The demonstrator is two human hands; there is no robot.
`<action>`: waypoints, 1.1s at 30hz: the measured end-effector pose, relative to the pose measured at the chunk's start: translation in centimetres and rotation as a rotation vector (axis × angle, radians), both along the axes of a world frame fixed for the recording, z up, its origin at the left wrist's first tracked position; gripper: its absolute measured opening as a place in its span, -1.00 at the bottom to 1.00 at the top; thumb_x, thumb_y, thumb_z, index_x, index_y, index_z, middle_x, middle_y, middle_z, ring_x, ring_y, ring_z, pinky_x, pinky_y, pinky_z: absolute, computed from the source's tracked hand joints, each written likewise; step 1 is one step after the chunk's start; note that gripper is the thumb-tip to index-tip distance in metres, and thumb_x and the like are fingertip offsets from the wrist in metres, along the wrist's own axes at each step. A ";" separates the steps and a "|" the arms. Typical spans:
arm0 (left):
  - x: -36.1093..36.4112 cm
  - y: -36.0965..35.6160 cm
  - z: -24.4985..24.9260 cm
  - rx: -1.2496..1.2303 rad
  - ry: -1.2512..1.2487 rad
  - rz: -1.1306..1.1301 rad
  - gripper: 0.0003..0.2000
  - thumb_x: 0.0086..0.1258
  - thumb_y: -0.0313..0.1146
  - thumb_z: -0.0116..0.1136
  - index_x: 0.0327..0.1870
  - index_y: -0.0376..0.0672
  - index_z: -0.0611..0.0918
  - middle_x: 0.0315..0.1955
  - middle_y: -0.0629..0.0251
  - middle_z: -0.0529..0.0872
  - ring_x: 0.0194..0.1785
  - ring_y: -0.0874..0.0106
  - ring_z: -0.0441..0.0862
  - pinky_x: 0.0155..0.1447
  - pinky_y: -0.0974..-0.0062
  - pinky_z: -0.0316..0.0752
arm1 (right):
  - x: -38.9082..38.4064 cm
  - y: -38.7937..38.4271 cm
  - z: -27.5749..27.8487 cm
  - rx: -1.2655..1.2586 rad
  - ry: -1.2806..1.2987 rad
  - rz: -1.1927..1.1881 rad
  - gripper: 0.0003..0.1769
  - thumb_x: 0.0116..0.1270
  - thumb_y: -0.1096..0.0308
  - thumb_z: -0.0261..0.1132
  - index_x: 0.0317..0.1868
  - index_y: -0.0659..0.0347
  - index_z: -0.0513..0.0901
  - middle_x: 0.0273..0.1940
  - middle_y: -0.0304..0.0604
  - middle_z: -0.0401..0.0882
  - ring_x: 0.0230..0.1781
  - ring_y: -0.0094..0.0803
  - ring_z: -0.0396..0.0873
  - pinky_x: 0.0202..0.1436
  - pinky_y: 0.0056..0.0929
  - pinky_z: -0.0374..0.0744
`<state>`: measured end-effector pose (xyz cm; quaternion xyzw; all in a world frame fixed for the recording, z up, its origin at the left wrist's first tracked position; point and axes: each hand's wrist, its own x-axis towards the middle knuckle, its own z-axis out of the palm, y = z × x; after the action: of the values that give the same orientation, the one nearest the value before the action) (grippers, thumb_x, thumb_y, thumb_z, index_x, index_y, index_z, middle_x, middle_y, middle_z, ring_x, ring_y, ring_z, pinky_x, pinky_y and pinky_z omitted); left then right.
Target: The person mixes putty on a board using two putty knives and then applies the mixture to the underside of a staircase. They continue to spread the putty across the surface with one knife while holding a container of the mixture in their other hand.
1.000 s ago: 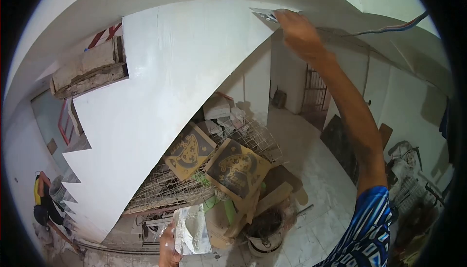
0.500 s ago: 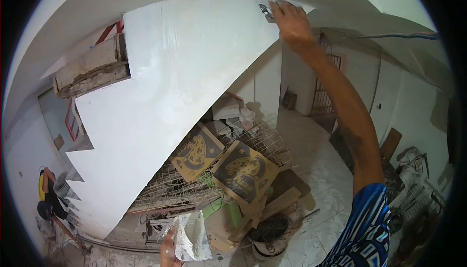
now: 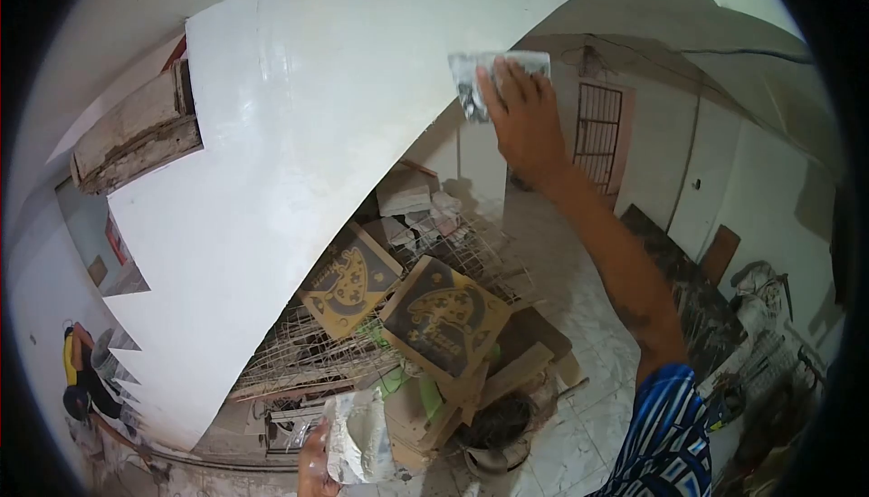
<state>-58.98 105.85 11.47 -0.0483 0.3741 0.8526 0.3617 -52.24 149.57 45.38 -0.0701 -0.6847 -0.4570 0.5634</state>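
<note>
My right hand (image 3: 525,130) is closed on a wide steel putty knife (image 3: 471,67), fingers pressed along its blade. The blade overlaps the lower sloping edge of the white stair side wall (image 3: 299,135) in this view. Fresh white coating with faint streaks covers that wall. At the bottom of the view, my left hand (image 3: 314,465) grips a flat plate (image 3: 376,470) loaded with white putty (image 3: 358,438). The putty lies in a thick heap with a hollow in its middle.
Beneath the slope lie printed pizza boxes (image 3: 444,316), wire mesh (image 3: 317,348) and a bucket (image 3: 493,456). Stair steps (image 3: 145,130) jut out at left. Another person (image 3: 81,388) bends low at far left. A barred door (image 3: 597,130) stands behind; boards and sacks (image 3: 760,289) lean at right.
My right hand has moved down and slightly left with the putty knife, from the wall's top to its lower edge. The view has shifted a little; my left hand stays low with the putty.
</note>
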 end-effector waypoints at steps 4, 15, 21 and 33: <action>0.7 0.3 0.6 0.006 0.026 -0.026 -0.54 0.59 -0.18 -0.08 0.32 -0.35 0.47 0.04 0.00 0.73 -0.02 0.14 0.77 0.04 0.16 0.75 | 2.1 0.0 -1.1 -0.010 -0.065 0.175 -0.40 0.32 0.44 0.21 0.40 0.20 0.44 0.28 0.07 0.48 0.33 -0.09 0.44 0.32 0.07 0.38; 3.6 0.1 1.2 -0.025 0.044 0.091 -0.54 0.60 -0.17 -0.10 0.34 -0.32 0.46 0.11 -0.02 0.69 0.05 0.13 0.75 0.10 0.14 0.73 | 2.8 2.2 13.4 0.027 -0.036 -0.034 -0.32 0.22 0.57 0.25 0.41 0.19 0.44 0.31 0.08 0.48 0.33 0.00 0.45 0.34 0.04 0.45; 4.6 0.1 2.8 -0.205 0.135 0.062 -0.55 0.63 -0.26 -0.11 0.42 -0.29 0.43 0.19 0.13 0.66 0.12 0.32 0.68 0.12 0.38 0.66 | 2.0 3.9 13.0 -0.018 -0.054 0.010 -0.30 0.22 0.46 0.33 0.42 0.20 0.42 0.36 0.09 0.45 0.37 -0.01 0.43 0.37 0.06 0.43; 3.3 2.7 0.3 -0.004 0.074 0.016 -0.52 0.61 -0.15 -0.10 0.34 -0.35 0.45 0.07 -0.02 0.71 0.00 0.12 0.77 0.06 0.15 0.75 | 5.0 4.9 4.2 0.068 -0.238 0.252 -0.35 0.25 0.59 0.18 0.41 0.20 0.45 0.21 0.04 0.55 0.32 -0.05 0.46 0.33 0.05 0.44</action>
<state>-55.71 108.57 11.74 -0.0207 0.3884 0.8559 0.3407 -47.28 154.47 49.60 0.0899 -0.7340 -0.4109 0.5332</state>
